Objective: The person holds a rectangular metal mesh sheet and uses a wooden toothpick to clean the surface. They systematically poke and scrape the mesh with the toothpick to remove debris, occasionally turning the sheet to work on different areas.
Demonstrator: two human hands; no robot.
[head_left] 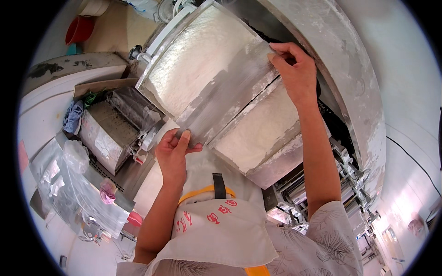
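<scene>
A shallow metal tray [230, 92] bears a white, wet-looking layer [191, 60] with a ragged border. Along its near side runs a grey strip between my hands. My left hand [172, 154] is closed at the near left corner, thumb against curled fingers, by a thin whitish flap [168, 127]. At the opposite end of that side, my right hand [297, 76] pinches thumb and forefinger together at the tray's edge. What either pinch holds is too thin to make out. Under my right forearm lies a second tray section [271, 170] with a similar white layer [262, 126].
A broad curved metal rim [340, 60] bounds the right side. Rollers and machine parts [299, 188] stand below the second tray. To the left are a metal box [103, 133], a blue cloth [73, 117] and plastic sheeting [76, 184]. A red bucket [79, 30] stands at the far left.
</scene>
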